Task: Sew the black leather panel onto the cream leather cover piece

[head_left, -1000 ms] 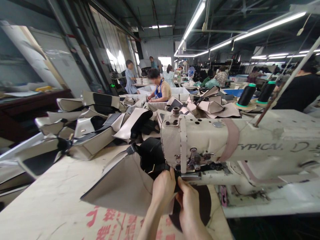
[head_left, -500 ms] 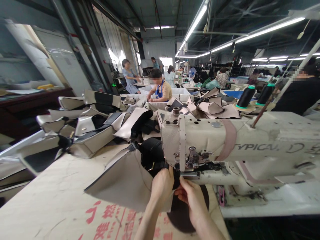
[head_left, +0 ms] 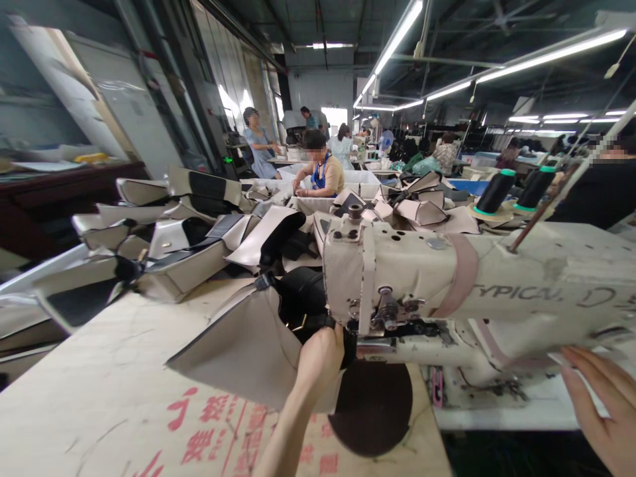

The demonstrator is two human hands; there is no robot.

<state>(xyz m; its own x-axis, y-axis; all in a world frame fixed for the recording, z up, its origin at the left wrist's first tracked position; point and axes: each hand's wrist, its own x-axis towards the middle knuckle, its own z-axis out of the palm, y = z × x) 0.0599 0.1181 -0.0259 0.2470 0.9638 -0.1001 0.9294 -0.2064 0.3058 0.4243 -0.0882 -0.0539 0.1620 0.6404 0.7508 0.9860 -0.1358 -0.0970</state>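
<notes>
My left hand (head_left: 322, 358) is closed on the black strap edge of a beige and black bag (head_left: 243, 351), close under the needle area of the sewing machine (head_left: 397, 271). The bag's beige side spreads leftward over the wooden board, and a gold-coloured buckle piece (head_left: 299, 324) shows on its black part. Far to the right, my right hand (head_left: 603, 397) is apart from the bag, its thumb and fingers spread. It is beside a pale flat piece (head_left: 559, 359) at the machine's base; whether it touches this is unclear.
Several beige and black bags (head_left: 193, 258) are heaped behind the board (head_left: 114, 371). A dark round disc (head_left: 375, 407) lies below the machine arm. Black thread cones (head_left: 497, 192) stand behind the machine. A person in a blue apron (head_left: 322, 172) sits beyond the heap.
My right hand has let go of the bag's edge and moved far right beside the machine's base. My left hand stays on the bag, and the dark disc is more exposed.
</notes>
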